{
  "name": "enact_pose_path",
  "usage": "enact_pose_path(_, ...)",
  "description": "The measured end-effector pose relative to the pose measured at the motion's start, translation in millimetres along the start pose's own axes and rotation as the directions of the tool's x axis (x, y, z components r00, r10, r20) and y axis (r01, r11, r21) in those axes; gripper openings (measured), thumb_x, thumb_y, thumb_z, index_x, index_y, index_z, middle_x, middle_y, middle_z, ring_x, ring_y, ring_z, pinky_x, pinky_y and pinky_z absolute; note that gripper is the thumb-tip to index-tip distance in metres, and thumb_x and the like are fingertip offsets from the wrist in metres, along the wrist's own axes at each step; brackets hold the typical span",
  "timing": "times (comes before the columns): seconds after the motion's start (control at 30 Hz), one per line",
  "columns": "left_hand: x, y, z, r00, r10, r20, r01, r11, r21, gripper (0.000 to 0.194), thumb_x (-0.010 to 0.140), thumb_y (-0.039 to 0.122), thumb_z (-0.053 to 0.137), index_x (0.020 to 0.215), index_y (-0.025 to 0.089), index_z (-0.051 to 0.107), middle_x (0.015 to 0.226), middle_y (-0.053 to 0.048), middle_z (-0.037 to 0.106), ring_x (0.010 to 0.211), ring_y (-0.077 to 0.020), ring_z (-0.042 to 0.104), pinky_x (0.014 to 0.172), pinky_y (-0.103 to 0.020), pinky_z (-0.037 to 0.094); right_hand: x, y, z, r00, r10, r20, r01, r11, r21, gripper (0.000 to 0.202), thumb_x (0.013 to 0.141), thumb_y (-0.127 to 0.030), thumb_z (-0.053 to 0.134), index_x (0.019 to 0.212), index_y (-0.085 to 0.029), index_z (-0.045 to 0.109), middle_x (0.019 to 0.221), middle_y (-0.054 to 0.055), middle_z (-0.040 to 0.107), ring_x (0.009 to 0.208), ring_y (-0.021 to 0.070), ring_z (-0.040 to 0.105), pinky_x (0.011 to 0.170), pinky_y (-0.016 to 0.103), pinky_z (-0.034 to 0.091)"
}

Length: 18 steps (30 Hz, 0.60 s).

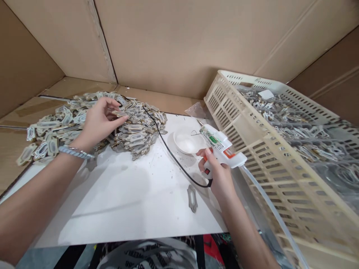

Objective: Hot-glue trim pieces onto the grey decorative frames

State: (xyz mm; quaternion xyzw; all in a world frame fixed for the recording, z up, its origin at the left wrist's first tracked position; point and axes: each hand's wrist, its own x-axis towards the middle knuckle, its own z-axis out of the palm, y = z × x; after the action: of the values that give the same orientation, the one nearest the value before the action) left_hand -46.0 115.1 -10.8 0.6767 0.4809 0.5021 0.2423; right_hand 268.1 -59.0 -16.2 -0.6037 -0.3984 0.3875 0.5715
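My left hand [104, 118] is at the big pile of flat grey-and-tan frame-shaped pieces [137, 136], its thumb and fingers pinched on one piece. My right hand [215, 168] is wrapped round the handle of a white glue gun [221, 144] with an orange trigger. The gun's nozzle points up and left, beside a white bowl [187, 140]. A clear glue stick [275, 211] trails from the gun's rear down to the right. One loose frame piece [192, 198] lies on the white board [112, 209], below the bowl.
At the right a large cream plastic crate [252, 142] holds layers of similar pieces. A black cable [174, 157] runs from the pile to the gun's handle. A clear plastic bag [195, 110] lies behind the bowl. Cardboard walls [168, 48] stand behind and at the sides.
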Motion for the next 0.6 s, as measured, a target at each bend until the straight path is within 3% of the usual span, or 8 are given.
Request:
enact_pose_path(0.1, 2, 2, 4.6, 0.999, 0.035, 0.03, -0.038, 0.996, 0.08, 0.054, 0.072, 0.048, 0.083, 0.103, 0.01, 0.06, 0.096, 0.003, 0.066, 0.082, -0.0072, 0.057, 0.077, -0.019, 0.051, -1, -1, 1, 1.0, -0.009, 0.011, 0.009, 1.0, 0.02, 0.037, 0.078, -0.057, 0.068, 0.075, -0.02, 0.065, 0.051, -0.005, 0.052, 0.046, 0.0094, 0.042, 0.048, 0.025, 0.03)
enact_pose_path(0.17, 5, 2, 4.5, 0.997, 0.054, 0.064, -0.062, 0.989, 0.137, 0.056, 0.072, 0.045, 0.084, 0.109, 0.009, 0.06, 0.092, 0.005, 0.068, 0.077, -0.0068, 0.054, 0.079, -0.02, 0.049, -1, -1, 2, 1.0, -0.021, 0.009, 0.02, 0.999, 0.048, 0.036, 0.077, -0.055, 0.07, 0.074, -0.02, 0.064, 0.063, -0.003, 0.06, 0.046, 0.0083, 0.044, 0.047, 0.025, 0.031)
enact_pose_path(0.3, 10, 3, -0.3, 0.991, 0.129, 0.035, -0.133, 0.97, 0.205, 0.065, 0.069, 0.038, 0.088, 0.118, 0.007, 0.057, 0.084, 0.007, 0.068, 0.06, -0.0054, 0.041, 0.065, -0.017, 0.041, -1, -1, 4, 1.0, -0.008, 0.006, 0.008, 0.997, 0.08, 0.036, 0.075, -0.056, 0.071, 0.076, -0.02, 0.063, 0.078, 0.0, 0.067, 0.044, 0.0067, 0.044, 0.044, 0.024, 0.031)
enact_pose_path(0.37, 7, 11, -1.3, 0.979, 0.202, -0.005, -0.197, 0.959, 0.204, 0.059, 0.077, 0.034, 0.082, 0.122, 0.008, 0.054, 0.089, 0.006, 0.068, 0.057, -0.0049, 0.036, 0.058, -0.017, 0.035, -1, -1, 4, 1.0, -0.01, 0.0, 0.01, 0.996, 0.085, 0.036, 0.074, -0.056, 0.071, 0.076, -0.02, 0.062, 0.077, 0.0, 0.067, 0.044, 0.0068, 0.044, 0.044, 0.024, 0.032)
enact_pose_path(0.43, -3, 27, 2.2, 0.958, 0.283, 0.04, -0.285, 0.942, 0.176, 0.045, 0.086, 0.03, 0.072, 0.122, 0.01, 0.055, 0.093, 0.004, 0.068, 0.056, -0.005, 0.037, 0.055, -0.017, 0.033, -1, -3, 4, 1.0, -0.026, -0.01, 0.027, 0.996, 0.087, 0.036, 0.074, -0.055, 0.071, 0.075, -0.021, 0.061, 0.076, 0.0, 0.067, 0.043, 0.0067, 0.044, 0.045, 0.025, 0.034)
enact_pose_path(0.5, -23, 51, 12.6, 0.906, 0.363, 0.22, -0.392, 0.913, 0.11, 0.029, 0.087, 0.027, 0.07, 0.111, 0.013, 0.062, 0.089, 0.003, 0.068, 0.057, -0.0054, 0.043, 0.054, -0.017, 0.036, -1, -4, 4, 0.999, -0.038, -0.01, 0.039, 0.996, 0.081, 0.034, 0.075, -0.054, 0.07, 0.075, -0.021, 0.061, 0.077, -0.001, 0.067, 0.043, 0.0064, 0.043, 0.047, 0.026, 0.036)
enact_pose_path(0.57, -50, 76, 30.1, 0.774, 0.435, 0.46, -0.491, 0.871, 0.003, 0.011, 0.085, 0.022, 0.068, 0.096, 0.018, 0.068, 0.086, 0.004, 0.07, 0.06, -0.0062, 0.05, 0.057, -0.017, 0.039, -2, -5, 3, 0.999, -0.041, -0.003, 0.041, 0.997, 0.071, 0.033, 0.076, -0.053, 0.069, 0.076, -0.021, 0.061, 0.073, -0.002, 0.065, 0.043, 0.0067, 0.042, 0.048, 0.026, 0.038)
enact_pose_path(0.6, -65, 87, 41.0, 0.698, 0.471, 0.54, -0.527, 0.848, -0.058, 0.012, 0.084, 0.021, 0.068, 0.096, 0.022, 0.069, 0.085, 0.005, 0.07, 0.066, -0.0074, 0.055, 0.06, -0.017, 0.042, -2, -5, 3, 0.999, -0.043, 0.003, 0.043, 0.997, 0.068, 0.032, 0.077, -0.053, 0.068, 0.076, -0.021, 0.061, 0.069, -0.003, 0.063, 0.044, 0.0073, 0.041, 0.049, 0.026, 0.037)
